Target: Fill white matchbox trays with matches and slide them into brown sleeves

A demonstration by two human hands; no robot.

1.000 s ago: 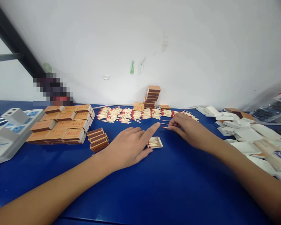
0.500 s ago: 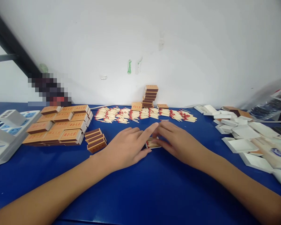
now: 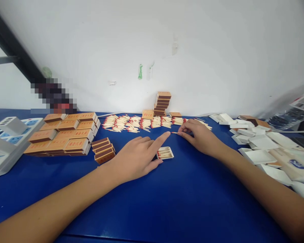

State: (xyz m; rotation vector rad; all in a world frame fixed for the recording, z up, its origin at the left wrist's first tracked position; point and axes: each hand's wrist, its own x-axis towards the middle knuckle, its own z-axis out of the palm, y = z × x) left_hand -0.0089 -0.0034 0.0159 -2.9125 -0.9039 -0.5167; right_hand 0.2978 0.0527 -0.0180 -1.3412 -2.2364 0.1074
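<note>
A white matchbox tray with several red-tipped matches in it rests on the blue table. My left hand is around the tray's left end, thumb at the near side, index finger stretched out past the far side. The other fingers are partly hidden. Up and to the right of the tray, my right hand pinches a single match by its right end, its red tip toward the left. Behind both hands lies a row of loose match bundles.
Filled-looking matchboxes are stacked at left, with a few more near my left wrist. A leaning matchbox stack stands by the wall. White empty trays and a tissue pack lie right. A power strip is far left.
My right hand has moved from the tray up and right, and now pinches the match lying beyond it. The tray is uncovered. My left hand has barely moved.
</note>
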